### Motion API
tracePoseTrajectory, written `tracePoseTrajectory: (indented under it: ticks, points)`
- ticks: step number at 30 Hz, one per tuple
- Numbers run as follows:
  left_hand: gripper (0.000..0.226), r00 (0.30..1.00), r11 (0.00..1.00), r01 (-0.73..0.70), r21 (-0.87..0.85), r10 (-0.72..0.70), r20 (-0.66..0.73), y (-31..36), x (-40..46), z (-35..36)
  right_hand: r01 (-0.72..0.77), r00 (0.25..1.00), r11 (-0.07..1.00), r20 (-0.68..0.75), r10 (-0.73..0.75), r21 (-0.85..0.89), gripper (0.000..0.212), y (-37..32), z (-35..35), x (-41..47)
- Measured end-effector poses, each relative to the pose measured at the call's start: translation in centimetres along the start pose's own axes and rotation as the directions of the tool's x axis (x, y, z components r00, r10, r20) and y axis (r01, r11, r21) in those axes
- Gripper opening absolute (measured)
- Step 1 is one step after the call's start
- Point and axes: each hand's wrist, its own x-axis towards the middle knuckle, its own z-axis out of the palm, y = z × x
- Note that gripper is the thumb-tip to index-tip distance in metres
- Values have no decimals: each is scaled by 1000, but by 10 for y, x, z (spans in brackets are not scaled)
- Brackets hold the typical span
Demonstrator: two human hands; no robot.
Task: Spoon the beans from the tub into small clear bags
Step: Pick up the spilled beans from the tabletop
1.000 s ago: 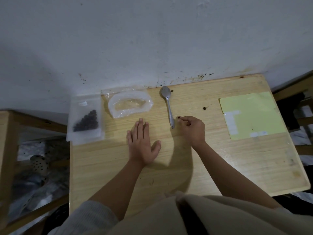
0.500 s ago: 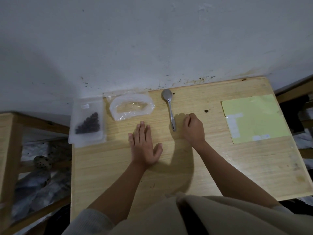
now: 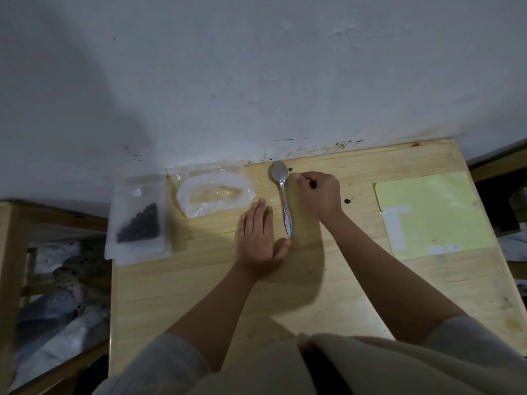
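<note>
A small clear bag of dark beans (image 3: 139, 223) lies on a white board (image 3: 114, 252) at the table's left edge. Beside it sits a crumpled clear plastic bag (image 3: 214, 195). A metal spoon (image 3: 283, 195) lies on the wood, bowl toward the wall. My left hand (image 3: 258, 240) rests flat on the table, just left of the spoon's handle. My right hand (image 3: 320, 195) hovers right of the spoon's bowl with fingers curled and thumb and forefinger pinched together; the small bean they picked up is barely visible. No tub is in view.
Two loose dark beans (image 3: 347, 201) lie on the wooden table (image 3: 342, 280), one by the spoon's bowl. A pale green sheet (image 3: 433, 215) covers the right side. The white wall runs along the back. A wooden shelf (image 3: 11, 252) stands at left.
My right hand pinched a bean near the spoon's handle end, then moved away from me to beside the spoon's bowl. My left hand stayed flat.
</note>
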Motion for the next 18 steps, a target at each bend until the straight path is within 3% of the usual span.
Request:
tracePoseTrajectory:
  ticks: [6, 12, 15, 18]
  points:
    - [90, 1000, 996, -17, 86, 15, 16, 0, 1, 0, 39, 995, 988, 97, -25, -150, 32, -4, 7, 22]
    - [98, 999, 993, -3, 117, -2, 46, 1, 3, -2, 140, 981, 961, 167, -102, -237, 22, -4, 14, 28]
    - [98, 999, 993, -7, 119, 1, 50, 1, 2, -1, 151, 981, 952, 161, -110, -266, 20, 1, 18, 30]
    - [98, 998, 993, -12, 119, 5, 57, 0, 1, -1, 77, 996, 970, 51, -67, -230, 27, 3, 16, 20]
